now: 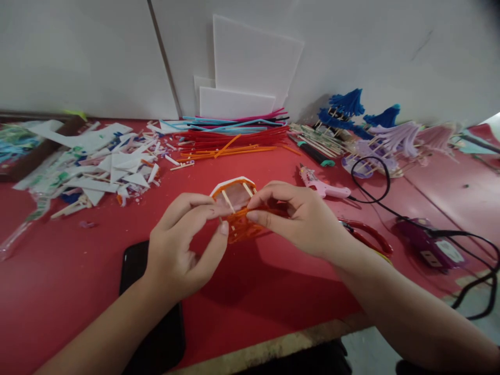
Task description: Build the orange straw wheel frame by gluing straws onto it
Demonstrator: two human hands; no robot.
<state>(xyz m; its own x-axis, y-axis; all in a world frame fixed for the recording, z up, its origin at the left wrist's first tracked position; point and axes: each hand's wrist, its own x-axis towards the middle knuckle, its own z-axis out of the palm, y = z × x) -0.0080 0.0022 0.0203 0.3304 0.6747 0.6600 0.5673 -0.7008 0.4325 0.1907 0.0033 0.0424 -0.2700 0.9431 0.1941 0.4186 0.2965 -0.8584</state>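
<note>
Both hands meet over the middle of the red table (70, 271). Between them is a small craft frame (237, 200) made of a white foam piece, thin wooden sticks and orange pipe cleaner wound round the sticks. My left hand (183, 245) pinches the frame's near side with thumb and forefinger. My right hand (299, 219) grips its right side, fingers curled and pressed together on the orange winding. The frame's lower part is hidden behind the fingers.
A black phone (156, 317) lies under my left forearm. White foam scraps (105, 166) litter the left. Coloured pipe cleaners (234, 138) lie at the back, a pink glue gun (322, 185), red-handled scissors (369, 237), a purple plug box (427, 245) with black cable at right. Tasselled models (375, 130) stand far right.
</note>
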